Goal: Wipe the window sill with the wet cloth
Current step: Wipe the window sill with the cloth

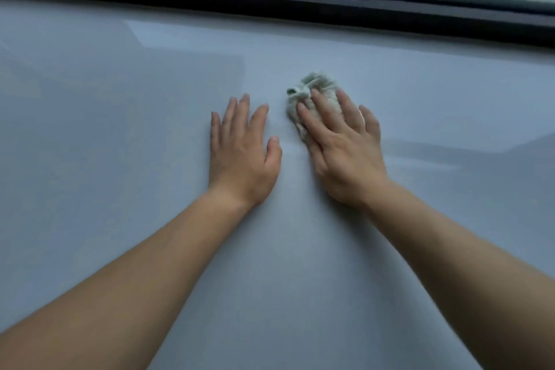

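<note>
Head view: right hand (345, 156) flattens bunched cloth (312, 93) on sill (120, 129).

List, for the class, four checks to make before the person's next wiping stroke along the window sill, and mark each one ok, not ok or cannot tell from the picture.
1. Cloth lies under the right hand, fingers spread flat over it: ok.
2. Cloth touches the window sill, bunched rather than spread: ok.
3. Left hand rests flat on the sill, apart from the cloth and empty: ok.
4. Sill towards the dark window frame has nothing lying on it: ok.
5. Cloth is wet enough: cannot tell.
</note>
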`<state>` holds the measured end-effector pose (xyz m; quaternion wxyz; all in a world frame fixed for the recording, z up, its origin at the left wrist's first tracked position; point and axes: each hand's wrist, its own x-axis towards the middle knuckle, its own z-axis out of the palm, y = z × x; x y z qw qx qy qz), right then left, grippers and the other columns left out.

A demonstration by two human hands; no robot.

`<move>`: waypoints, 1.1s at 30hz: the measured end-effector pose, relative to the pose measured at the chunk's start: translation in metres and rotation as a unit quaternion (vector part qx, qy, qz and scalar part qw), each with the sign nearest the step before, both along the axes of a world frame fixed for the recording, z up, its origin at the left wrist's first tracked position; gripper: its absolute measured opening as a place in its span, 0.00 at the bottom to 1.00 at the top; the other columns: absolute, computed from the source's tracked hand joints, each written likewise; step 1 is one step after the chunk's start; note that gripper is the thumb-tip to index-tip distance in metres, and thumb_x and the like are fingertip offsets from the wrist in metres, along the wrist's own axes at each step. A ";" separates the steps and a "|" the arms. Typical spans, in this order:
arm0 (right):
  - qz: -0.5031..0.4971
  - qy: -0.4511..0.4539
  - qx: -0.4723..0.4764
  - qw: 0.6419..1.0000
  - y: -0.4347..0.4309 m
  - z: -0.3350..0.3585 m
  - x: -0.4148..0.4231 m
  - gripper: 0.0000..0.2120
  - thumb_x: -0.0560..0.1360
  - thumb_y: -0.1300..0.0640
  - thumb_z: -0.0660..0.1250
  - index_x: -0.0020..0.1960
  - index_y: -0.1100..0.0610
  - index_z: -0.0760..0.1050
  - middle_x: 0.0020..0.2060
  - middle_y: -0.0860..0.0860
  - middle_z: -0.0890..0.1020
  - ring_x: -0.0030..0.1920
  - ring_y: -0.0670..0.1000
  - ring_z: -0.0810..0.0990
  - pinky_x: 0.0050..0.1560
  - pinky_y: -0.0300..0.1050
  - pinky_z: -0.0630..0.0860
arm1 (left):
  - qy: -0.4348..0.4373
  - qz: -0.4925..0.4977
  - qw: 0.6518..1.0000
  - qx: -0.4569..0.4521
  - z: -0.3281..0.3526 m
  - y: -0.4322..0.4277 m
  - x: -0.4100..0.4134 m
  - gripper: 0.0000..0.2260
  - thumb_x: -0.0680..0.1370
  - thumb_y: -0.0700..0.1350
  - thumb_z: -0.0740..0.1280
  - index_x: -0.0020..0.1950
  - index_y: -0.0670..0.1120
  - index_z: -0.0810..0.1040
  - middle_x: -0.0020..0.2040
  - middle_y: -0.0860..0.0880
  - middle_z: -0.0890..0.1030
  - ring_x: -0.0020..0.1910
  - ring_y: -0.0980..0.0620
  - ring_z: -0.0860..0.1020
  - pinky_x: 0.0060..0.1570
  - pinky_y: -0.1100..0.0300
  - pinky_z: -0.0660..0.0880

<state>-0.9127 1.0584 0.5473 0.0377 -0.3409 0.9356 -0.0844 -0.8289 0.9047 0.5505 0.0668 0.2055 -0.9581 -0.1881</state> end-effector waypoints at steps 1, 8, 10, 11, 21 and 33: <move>0.038 -0.005 0.000 0.999 0.009 0.002 -0.008 0.24 0.82 0.43 0.49 0.78 0.39 0.54 0.79 0.42 0.54 0.80 0.53 0.49 0.75 0.57 0.48 | -0.021 -0.006 1.000 -0.001 -0.003 0.001 -0.007 0.28 0.76 0.55 0.52 0.76 0.47 0.63 0.79 0.43 0.57 0.78 0.45 0.52 0.76 0.44 0.43; -0.235 -0.023 -0.018 0.971 0.005 0.002 -0.113 0.24 0.82 0.45 0.49 0.78 0.41 0.55 0.80 0.44 0.53 0.79 0.56 0.48 0.75 0.62 0.49 | -0.096 -0.025 0.993 -0.072 -0.006 0.006 -0.011 0.31 0.78 0.62 0.48 0.79 0.52 0.51 0.80 0.45 0.45 0.79 0.47 0.41 0.75 0.43 0.40; -0.228 -0.035 -0.017 0.973 -0.029 0.004 -0.097 0.24 0.82 0.47 0.50 0.78 0.42 0.55 0.80 0.44 0.52 0.79 0.55 0.46 0.74 0.62 0.48 | -0.099 -0.027 0.992 -0.076 -0.005 0.007 -0.011 0.31 0.78 0.62 0.48 0.79 0.52 0.51 0.80 0.44 0.46 0.79 0.46 0.41 0.75 0.43 0.41; -0.159 -0.025 -0.010 0.987 -0.041 0.003 -0.085 0.24 0.82 0.46 0.50 0.78 0.42 0.54 0.80 0.44 0.52 0.79 0.55 0.47 0.74 0.61 0.48 | -0.094 -0.027 0.992 -0.075 -0.005 0.007 -0.011 0.31 0.77 0.62 0.49 0.79 0.52 0.52 0.80 0.44 0.47 0.79 0.46 0.42 0.75 0.42 0.42; -0.099 0.000 -0.007 0.995 -0.044 -0.002 -0.109 0.24 0.83 0.44 0.48 0.78 0.40 0.53 0.80 0.45 0.53 0.79 0.55 0.47 0.74 0.60 0.46 | -0.092 -0.028 0.992 -0.083 -0.007 0.005 -0.013 0.31 0.77 0.61 0.50 0.79 0.51 0.55 0.80 0.42 0.50 0.79 0.45 0.46 0.75 0.40 0.46; -0.150 0.007 0.003 0.989 0.045 -0.002 -0.105 0.24 0.82 0.43 0.48 0.78 0.41 0.54 0.80 0.45 0.54 0.79 0.56 0.50 0.74 0.59 0.50 | -0.117 -0.029 0.989 -0.091 -0.004 0.007 -0.014 0.32 0.77 0.62 0.47 0.79 0.52 0.49 0.80 0.43 0.45 0.79 0.45 0.41 0.75 0.41 0.42</move>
